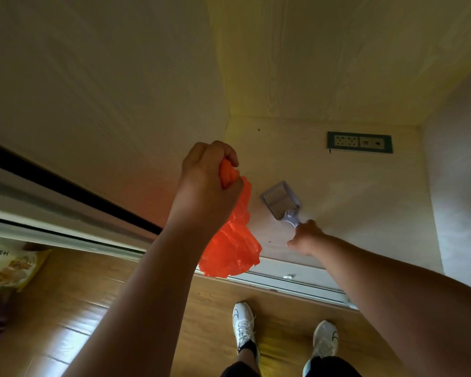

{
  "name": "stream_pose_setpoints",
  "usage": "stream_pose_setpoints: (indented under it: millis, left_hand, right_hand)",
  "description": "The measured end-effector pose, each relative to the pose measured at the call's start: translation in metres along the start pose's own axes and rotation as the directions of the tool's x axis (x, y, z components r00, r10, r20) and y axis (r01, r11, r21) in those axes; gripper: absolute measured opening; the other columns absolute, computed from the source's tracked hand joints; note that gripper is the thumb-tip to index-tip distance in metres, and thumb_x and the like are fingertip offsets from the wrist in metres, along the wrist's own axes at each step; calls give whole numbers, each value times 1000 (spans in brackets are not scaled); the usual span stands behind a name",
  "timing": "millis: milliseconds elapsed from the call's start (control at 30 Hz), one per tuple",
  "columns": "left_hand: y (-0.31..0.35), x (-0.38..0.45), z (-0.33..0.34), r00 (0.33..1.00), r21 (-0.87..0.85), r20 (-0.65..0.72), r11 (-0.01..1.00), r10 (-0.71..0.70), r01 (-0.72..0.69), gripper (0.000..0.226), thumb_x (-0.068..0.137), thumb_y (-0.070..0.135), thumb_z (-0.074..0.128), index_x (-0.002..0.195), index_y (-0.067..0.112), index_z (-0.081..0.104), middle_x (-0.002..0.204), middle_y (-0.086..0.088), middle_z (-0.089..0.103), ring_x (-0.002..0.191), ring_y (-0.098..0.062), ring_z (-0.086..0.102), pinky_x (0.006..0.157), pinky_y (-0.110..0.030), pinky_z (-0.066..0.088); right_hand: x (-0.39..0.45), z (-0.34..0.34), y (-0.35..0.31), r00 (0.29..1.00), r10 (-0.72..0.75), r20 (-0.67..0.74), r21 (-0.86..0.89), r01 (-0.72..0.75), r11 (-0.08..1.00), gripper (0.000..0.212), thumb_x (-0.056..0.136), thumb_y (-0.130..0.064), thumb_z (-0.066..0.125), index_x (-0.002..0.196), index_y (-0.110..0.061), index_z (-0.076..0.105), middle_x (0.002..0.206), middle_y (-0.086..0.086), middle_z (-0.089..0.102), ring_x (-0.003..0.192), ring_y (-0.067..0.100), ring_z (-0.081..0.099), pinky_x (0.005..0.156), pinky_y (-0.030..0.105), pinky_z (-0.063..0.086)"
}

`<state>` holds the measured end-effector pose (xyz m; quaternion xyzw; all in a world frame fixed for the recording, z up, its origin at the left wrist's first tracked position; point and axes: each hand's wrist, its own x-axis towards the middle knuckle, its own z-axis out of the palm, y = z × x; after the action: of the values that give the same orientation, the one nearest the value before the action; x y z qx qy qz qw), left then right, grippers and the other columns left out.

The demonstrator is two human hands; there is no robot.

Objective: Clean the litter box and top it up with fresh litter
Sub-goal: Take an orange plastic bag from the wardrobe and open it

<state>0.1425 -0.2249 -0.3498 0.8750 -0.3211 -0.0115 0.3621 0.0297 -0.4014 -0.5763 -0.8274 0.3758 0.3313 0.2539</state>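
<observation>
- Step in hand: gathering or putting away tools, by my reading; the litter box itself is not in view, so how far the cleaning has gone cannot be told.
- Left hand [210, 170]: raised, fingers [230, 153] curled tight round the bunched neck of an orange plastic bag [230, 246], which hangs below the fist over the edge of the pale ledge [337, 191].
- Right hand [306, 236]: reaching out to the ledge, fingers closed round the handle of a lilac slotted litter scoop [280, 200]; the scoop's head lies on or just above the ledge, which one I cannot tell.
- Wall socket [359, 142]: behind the scoop, well apart.
- Litter sack [10, 263]: printed bag on the wooden floor [93, 308] at far left, likely the fresh litter.
- Next move calls for: a firm hold on the scoop and the bag kept off its head.
</observation>
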Motion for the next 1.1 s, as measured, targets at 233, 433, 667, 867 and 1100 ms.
stream_pose_setpoints:
  millis: [233,433,667,867,1100]
  left_hand:
    - [15,-1,-7,999,-29,-50,1000,7,-9,29,79,6,72,93,27,59,99,13,47,93,-15,52,74,-5,36]
    - [55,-4,-11,993,-77,-103,995,62,-70,27,76,3,73,93,22,63,100,5,54,91,-16,55,78,-26,46]
    - [114,-6,-21,980,-123,-147,981,130,-149,25,77,6,71,95,20,63,101,2,55,97,-22,56,84,-33,48]
    - [166,3,-19,967,-212,-143,948,212,-239,28,80,5,71,92,27,58,102,5,53,99,-17,55,80,-10,39]
    - [205,9,-25,912,-292,-90,865,399,-407,26,82,8,71,92,29,59,100,8,52,100,-19,56,86,-29,47]
  right_hand:
    - [-48,-51,21,966,-83,-246,355,169,919,17,91,-7,63,95,-21,73,113,9,72,97,26,69,74,26,50]
    - [-142,-116,44,915,-19,-403,536,252,806,37,94,-16,63,126,-17,43,95,-2,58,85,20,66,70,39,58]
    - [-252,-181,81,809,-84,-582,467,417,780,15,101,-35,54,88,-29,58,85,3,63,73,21,59,62,32,42]
    - [-303,-207,105,797,-44,-603,581,475,661,14,102,-36,53,102,-23,59,85,-1,69,59,14,55,59,31,45]
    - [-353,-208,111,656,123,-745,551,500,668,33,97,-45,54,98,-12,56,96,23,60,70,20,49,64,38,43]
